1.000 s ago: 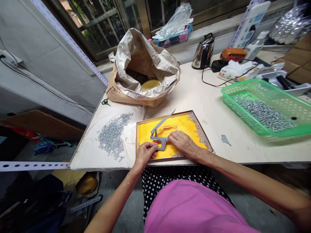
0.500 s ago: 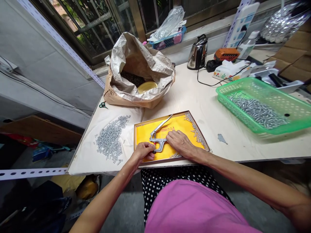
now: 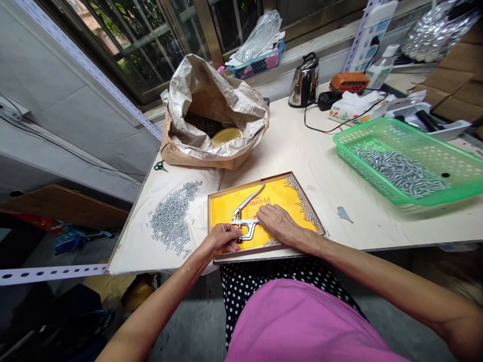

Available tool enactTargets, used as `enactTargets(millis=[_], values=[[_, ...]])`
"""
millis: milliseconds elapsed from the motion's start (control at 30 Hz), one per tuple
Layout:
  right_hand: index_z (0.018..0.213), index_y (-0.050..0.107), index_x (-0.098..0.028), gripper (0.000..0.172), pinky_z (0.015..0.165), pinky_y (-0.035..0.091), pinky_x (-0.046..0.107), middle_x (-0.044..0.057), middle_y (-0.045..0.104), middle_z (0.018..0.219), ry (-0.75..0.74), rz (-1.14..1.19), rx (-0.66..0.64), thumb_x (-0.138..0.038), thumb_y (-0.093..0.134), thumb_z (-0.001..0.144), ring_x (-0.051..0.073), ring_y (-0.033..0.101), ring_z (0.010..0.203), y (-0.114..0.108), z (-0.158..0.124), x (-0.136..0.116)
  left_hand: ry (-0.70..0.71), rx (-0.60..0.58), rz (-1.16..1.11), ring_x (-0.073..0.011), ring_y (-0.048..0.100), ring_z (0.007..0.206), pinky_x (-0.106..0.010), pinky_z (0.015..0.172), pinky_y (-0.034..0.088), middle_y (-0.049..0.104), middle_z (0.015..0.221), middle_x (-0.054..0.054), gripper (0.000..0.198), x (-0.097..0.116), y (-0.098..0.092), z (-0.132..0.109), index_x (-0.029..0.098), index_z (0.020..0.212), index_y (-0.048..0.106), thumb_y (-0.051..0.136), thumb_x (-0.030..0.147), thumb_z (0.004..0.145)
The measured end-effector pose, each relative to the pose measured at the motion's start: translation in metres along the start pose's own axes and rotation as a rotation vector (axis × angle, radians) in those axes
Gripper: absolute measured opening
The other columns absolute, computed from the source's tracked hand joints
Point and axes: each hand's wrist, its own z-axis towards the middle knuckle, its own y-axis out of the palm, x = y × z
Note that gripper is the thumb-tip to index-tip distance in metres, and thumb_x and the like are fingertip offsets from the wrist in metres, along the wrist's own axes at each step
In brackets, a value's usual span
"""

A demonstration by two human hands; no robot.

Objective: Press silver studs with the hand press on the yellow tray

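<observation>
A shallow tray lined in yellow [image 3: 281, 193] lies at the table's near edge. On it rests a grey metal hand press [image 3: 247, 213] with a long lever pointing up and right. My left hand [image 3: 222, 236] is pinched at the press's jaw, on a small piece too tiny to name. My right hand [image 3: 277, 223] lies over the press's body, fingers curled and pressing it down. A row of small metal tubes [image 3: 304, 203] lines the tray's right side.
A heap of small metal tubes [image 3: 171, 218] lies on white cloth left of the tray. A green basket [image 3: 400, 151] with more tubes stands at right. Behind are a paper sack [image 3: 215, 118], green scissors [image 3: 160, 166], a kettle [image 3: 305, 80] and cords.
My left hand has slid slightly down toward the tray's near edge while staying at the press's jaw. The view has shifted a little; my right hand stays on the press.
</observation>
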Motion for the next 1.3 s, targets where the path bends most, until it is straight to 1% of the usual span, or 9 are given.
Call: enactTargets(millis=[167,300,467,600,767,867,933,1200,1300], values=[[0.093,0.06,-0.017,0.019,0.072,0.031,0.034,0.007,0.061,0.089,-0.001,0.014,-0.013,-0.016,0.043,0.1,0.022,0.048,0.083,-0.002,0.0,0.0,0.182,0.141,0.075,-0.0081,0.05,0.032,-0.016,0.036,0.039,0.057,0.042,0.004,0.028,-0.01,0.01,0.002,0.016,0.069,0.059,0.078,0.037,0.073],[0.094,0.061,-0.016,0.019,0.073,0.03,0.034,0.007,0.061,0.089,-0.007,-0.004,-0.005,-0.015,0.043,0.1,0.022,0.047,0.082,-0.002,-0.001,-0.001,0.317,0.275,0.039,-0.0089,0.051,0.033,-0.017,0.036,0.038,0.058,0.043,0.004,0.025,-0.013,0.012,0.002,0.016,0.071,0.059,0.075,0.034,0.072],[0.091,0.062,-0.017,0.023,0.071,0.03,0.035,0.007,0.06,0.085,-0.07,-0.031,0.051,-0.014,0.041,0.1,0.021,0.046,0.079,0.0,-0.002,0.0,0.328,0.261,-0.107,-0.0083,0.05,0.034,-0.017,0.038,0.039,0.059,0.044,0.003,0.031,-0.015,0.003,0.0,0.015,0.075,0.058,0.077,0.037,0.067],[0.088,0.062,-0.016,0.022,0.07,0.028,0.036,0.007,0.059,0.082,-0.117,-0.061,0.122,-0.012,0.044,0.099,0.021,0.044,0.078,-0.004,-0.003,-0.002,0.296,0.253,-0.085,-0.0092,0.05,0.034,-0.018,0.039,0.04,0.059,0.044,0.004,0.035,-0.024,-0.002,0.003,0.015,0.081,0.059,0.079,0.038,0.065],[0.09,0.063,-0.017,0.025,0.07,0.027,0.035,0.006,0.06,0.083,-0.171,-0.09,0.142,-0.012,0.041,0.1,0.021,0.044,0.079,-0.012,-0.003,-0.005,0.333,0.362,0.076,-0.0132,0.055,0.038,-0.022,0.043,0.043,0.059,0.048,0.004,0.022,-0.03,-0.004,0.004,0.018,0.08,0.059,0.072,0.034,0.072],[0.089,0.063,-0.018,0.027,0.071,0.026,0.035,0.006,0.061,0.082,-0.178,-0.135,0.148,-0.013,0.04,0.1,0.021,0.044,0.078,-0.014,-0.003,-0.005,0.479,0.51,0.303,-0.015,0.061,0.053,-0.024,0.055,0.047,0.064,0.061,0.001,0.006,-0.031,-0.008,0.005,0.018,0.075,0.065,0.068,0.023,0.075],[0.087,0.063,-0.017,0.027,0.071,0.027,0.035,0.006,0.06,0.08,-0.177,-0.159,0.169,-0.013,0.04,0.1,0.021,0.044,0.077,-0.013,-0.003,-0.005,0.556,0.567,0.442,-0.0165,0.064,0.065,-0.026,0.066,0.049,0.067,0.072,-0.002,0.004,-0.031,-0.011,0.005,0.018,0.072,0.068,0.067,0.017,0.075],[0.085,0.063,-0.017,0.025,0.07,0.026,0.036,0.006,0.06,0.079,-0.154,-0.152,0.173,-0.013,0.044,0.1,0.021,0.045,0.077,-0.012,-0.002,-0.005,0.627,0.549,0.738,-0.0205,0.064,0.082,-0.03,0.077,0.048,0.067,0.089,-0.009,0.014,-0.03,-0.005,0.002,0.016,0.083,0.073,0.06,0.019,0.088],[0.085,0.063,-0.017,0.025,0.071,0.026,0.036,0.005,0.06,0.079,-0.163,-0.168,0.176,-0.013,0.043,0.1,0.021,0.044,0.077,-0.013,-0.003,-0.006,0.611,0.548,0.682,-0.0186,0.065,0.077,-0.028,0.074,0.048,0.068,0.084,-0.008,0.015,-0.026,-0.003,0.0,0.017,0.079,0.071,0.059,0.017,0.087]])
